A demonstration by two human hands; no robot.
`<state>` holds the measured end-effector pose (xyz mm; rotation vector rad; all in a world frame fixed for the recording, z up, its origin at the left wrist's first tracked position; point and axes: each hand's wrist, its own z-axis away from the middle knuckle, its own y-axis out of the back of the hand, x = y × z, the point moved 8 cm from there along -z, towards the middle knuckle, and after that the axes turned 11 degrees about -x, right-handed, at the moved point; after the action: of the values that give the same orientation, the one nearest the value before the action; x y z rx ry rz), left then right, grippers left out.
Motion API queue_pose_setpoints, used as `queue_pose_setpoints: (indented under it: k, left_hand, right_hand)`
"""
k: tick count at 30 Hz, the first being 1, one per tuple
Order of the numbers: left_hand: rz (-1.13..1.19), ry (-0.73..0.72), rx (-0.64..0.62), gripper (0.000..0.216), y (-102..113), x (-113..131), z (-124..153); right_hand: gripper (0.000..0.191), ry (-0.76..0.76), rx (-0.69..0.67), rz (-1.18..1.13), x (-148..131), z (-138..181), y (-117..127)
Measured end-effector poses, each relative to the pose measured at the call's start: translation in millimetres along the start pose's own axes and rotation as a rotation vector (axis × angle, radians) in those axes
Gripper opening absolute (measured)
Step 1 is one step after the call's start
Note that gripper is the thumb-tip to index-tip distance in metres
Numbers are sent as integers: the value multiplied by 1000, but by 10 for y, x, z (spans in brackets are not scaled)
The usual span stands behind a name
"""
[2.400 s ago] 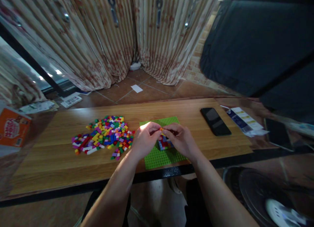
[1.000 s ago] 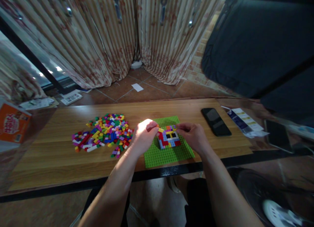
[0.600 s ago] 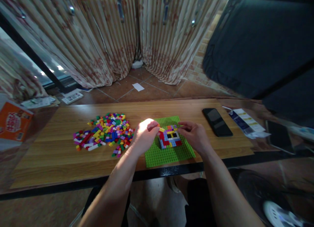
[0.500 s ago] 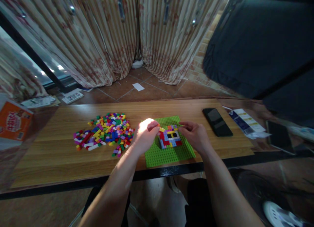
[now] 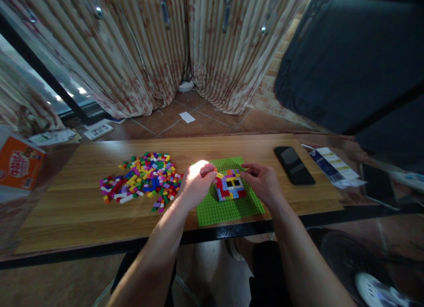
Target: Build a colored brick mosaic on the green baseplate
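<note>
A green studded baseplate lies near the front edge of the wooden table. On it stands a small flat build of coloured bricks in red, yellow, blue, orange and black. My left hand is curled at the build's left edge, its fingertips pinched on a small yellow brick. My right hand rests at the build's right edge with fingers bent and pressed together against its top corner; what they hold, if anything, is hidden. A pile of loose coloured bricks lies to the left.
A black phone lies right of the baseplate, with a printed leaflet beyond it. An orange box stands at the far left. Striped curtains hang behind the table, and a fan sits on the floor at lower right.
My hands were together over the build, hiding it. They have since parted to its left and right edges and barely moved in the last second.
</note>
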<state>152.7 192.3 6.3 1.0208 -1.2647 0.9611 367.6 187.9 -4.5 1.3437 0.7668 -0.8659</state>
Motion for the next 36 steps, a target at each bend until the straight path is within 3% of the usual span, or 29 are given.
queue_pose_setpoints:
  k: [14,27,36]
  left_hand:
    - [-79,0,-57,4,-53,14,5]
    - [-194,37,-53,9,-70,55,23]
    - [-246,24,-43,12,-58,90,6]
  right_hand:
    - [39,-17,-24,-162,32,-26,-74]
    - [37,-22,-12,-74,46,-127,-137]
    - [41,-13,-116,-255,61,-140,-292]
